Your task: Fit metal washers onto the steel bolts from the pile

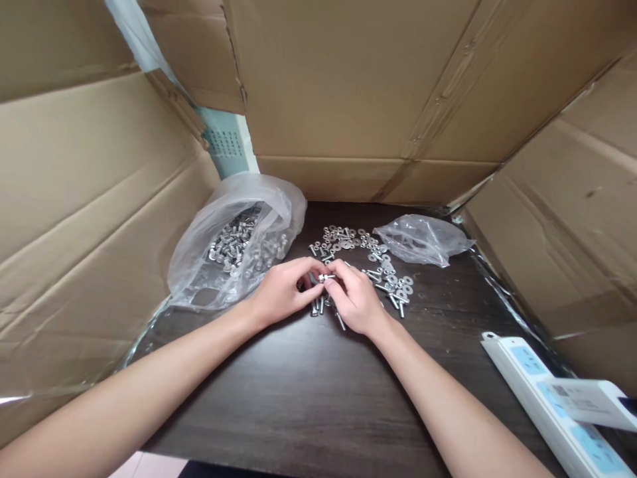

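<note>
Just above the dark table, my left hand [286,289] and my right hand [354,300] meet around one small silver bolt [326,277]. The bolt lies sideways between the fingertips of both hands, with what looks like a nut or washer on it. Both hands are closed in a pinch, and the fingers partly cover the bolt. Loose bolts [393,299] and flat washers [407,285] are scattered behind and to the right of my hands. A few more bolts [340,321] lie right under my fingers.
At the left stands an open clear plastic bag [194,279] filled with bolts [233,242]. A crumpled clear bag [423,242] lies at the back right. A white power strip [542,392] runs along the right edge. Cardboard walls [358,86] surround the table [279,405].
</note>
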A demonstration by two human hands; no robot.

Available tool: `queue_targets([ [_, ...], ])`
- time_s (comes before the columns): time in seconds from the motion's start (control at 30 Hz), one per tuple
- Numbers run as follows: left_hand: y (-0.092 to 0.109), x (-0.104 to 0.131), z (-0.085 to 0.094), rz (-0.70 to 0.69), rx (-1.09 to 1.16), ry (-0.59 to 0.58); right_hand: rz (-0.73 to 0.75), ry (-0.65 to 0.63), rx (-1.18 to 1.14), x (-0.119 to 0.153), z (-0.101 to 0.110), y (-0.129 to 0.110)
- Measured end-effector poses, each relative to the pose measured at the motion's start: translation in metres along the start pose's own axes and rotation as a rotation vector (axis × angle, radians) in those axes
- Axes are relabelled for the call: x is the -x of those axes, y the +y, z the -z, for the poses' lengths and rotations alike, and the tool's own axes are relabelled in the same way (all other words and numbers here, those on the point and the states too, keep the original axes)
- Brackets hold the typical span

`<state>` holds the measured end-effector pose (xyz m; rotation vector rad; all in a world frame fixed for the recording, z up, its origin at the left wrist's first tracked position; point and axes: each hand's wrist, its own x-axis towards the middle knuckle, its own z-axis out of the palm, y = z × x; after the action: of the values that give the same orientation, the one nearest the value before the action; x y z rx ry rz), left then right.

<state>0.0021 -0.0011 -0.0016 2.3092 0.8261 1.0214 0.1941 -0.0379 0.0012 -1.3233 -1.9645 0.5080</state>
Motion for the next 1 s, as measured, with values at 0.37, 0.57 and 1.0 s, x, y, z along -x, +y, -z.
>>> queue_targets([
  [0.37,0.0004,-0.0002,0.0001,0.001,0.002,0.004,0.029,0.011,0.039,-0.0001,-0.0003,-0.0012],
  [0.57,0.0003,-0.0005,0.0006,-0.005,0.004,-0.002,0.020,0.007,0.036,-0.0004,-0.0004,-0.0013],
  [1.0,0.0012,-0.0002,0.0003,0.020,-0.002,-0.008,0.013,0.010,0.016,0.0000,-0.0012,0.0007],
])
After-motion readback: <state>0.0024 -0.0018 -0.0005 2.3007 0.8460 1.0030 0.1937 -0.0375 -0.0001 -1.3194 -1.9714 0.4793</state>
